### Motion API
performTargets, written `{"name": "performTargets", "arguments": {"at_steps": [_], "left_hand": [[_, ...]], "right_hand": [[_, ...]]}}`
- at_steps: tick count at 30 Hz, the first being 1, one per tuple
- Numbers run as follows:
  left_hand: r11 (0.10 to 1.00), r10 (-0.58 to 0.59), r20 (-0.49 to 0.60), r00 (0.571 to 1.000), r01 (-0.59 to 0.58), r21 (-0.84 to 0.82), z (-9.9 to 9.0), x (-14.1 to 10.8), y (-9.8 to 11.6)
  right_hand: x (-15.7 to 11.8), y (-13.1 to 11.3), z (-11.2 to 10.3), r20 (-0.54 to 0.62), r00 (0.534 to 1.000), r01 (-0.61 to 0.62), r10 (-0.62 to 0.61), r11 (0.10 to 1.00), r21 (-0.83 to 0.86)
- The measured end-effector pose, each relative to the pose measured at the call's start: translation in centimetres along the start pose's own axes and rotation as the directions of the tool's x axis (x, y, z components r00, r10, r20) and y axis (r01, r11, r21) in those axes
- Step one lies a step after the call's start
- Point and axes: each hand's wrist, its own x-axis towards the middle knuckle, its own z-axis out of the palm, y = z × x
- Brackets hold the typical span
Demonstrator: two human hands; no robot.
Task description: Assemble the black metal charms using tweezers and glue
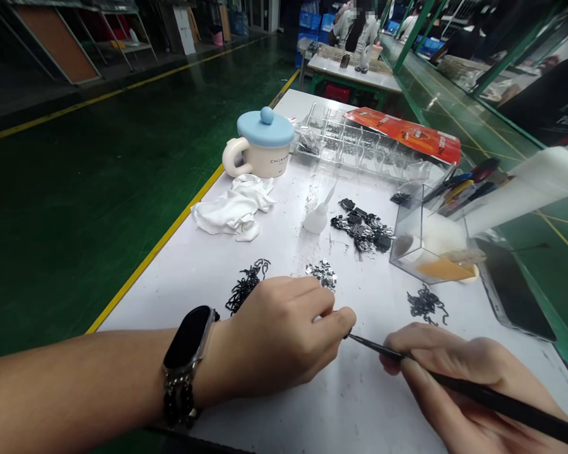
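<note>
My left hand (284, 334), with a watch (189, 338) on its wrist, is closed in a pinch over the white table; a tiny dark piece shows at its fingertips, too small to name. My right hand (468, 378) grips black tweezers (483, 392), whose tip touches or nearly touches that piece. Behind my left hand lie a pile of black curved pieces (247, 285) and a pile of small silvery pieces (322, 273). Another pile of black curved pieces (426, 304) sits beyond my right hand. Black parts (363, 226) are heaped farther back.
A lidded mug (267, 151) and white cloth (234, 211) stand at the left edge. A small white bottle (316, 218) is mid-table. Behind are a clear compartment tray (350, 142) and orange packet (407, 133). A clear holder (428, 246) and phone (518, 287) are right.
</note>
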Motion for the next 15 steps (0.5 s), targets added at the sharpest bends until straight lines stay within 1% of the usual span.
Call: {"name": "performTargets", "arguments": {"at_steps": [2,4,5,7,9,11,12,14,15], "left_hand": [[1.0,0.009,-0.008,1.0,-0.009,0.008,0.0,0.1,0.0],[1.0,0.021,-0.019,1.0,-0.021,0.004,0.0,0.1,0.0],[1.0,0.023,-0.022,1.0,-0.022,0.005,0.0,0.1,0.0],[1.0,0.017,-0.016,1.0,-0.017,0.01,0.0,0.0,0.0],[1.0,0.013,-0.003,1.0,-0.013,0.013,0.0,0.0,0.0],[1.0,0.014,0.002,1.0,-0.014,0.015,0.0,0.0,0.1],[1.0,0.016,0.004,1.0,-0.016,0.016,-0.1,0.1,0.1],[1.0,0.017,-0.007,1.0,-0.017,0.019,-0.1,0.1,0.0],[1.0,0.017,-0.016,1.0,-0.017,0.019,-0.1,0.1,0.0]], "right_hand": [[0.0,0.0,-0.5,0.092,0.996,0.014,-0.007,0.996,-0.083],[0.0,0.1,-0.8,0.191,0.981,0.036,-0.012,0.991,-0.126],[-0.1,0.1,-0.9,0.195,0.981,0.038,-0.011,0.99,-0.135],[-0.5,0.0,-0.6,0.114,0.993,0.0,0.017,0.988,-0.152],[-1.0,-0.4,0.2,-0.027,0.996,-0.087,0.084,0.987,-0.138],[-1.3,-1.0,1.0,-0.163,0.969,-0.196,0.184,0.979,-0.059],[-1.4,-1.2,1.3,-0.205,0.952,-0.233,0.228,0.973,-0.001],[-1.3,-1.6,1.7,-0.233,0.934,-0.254,0.272,0.961,0.105],[-1.3,-1.8,1.9,-0.226,0.935,-0.244,0.272,0.959,0.141]]}}
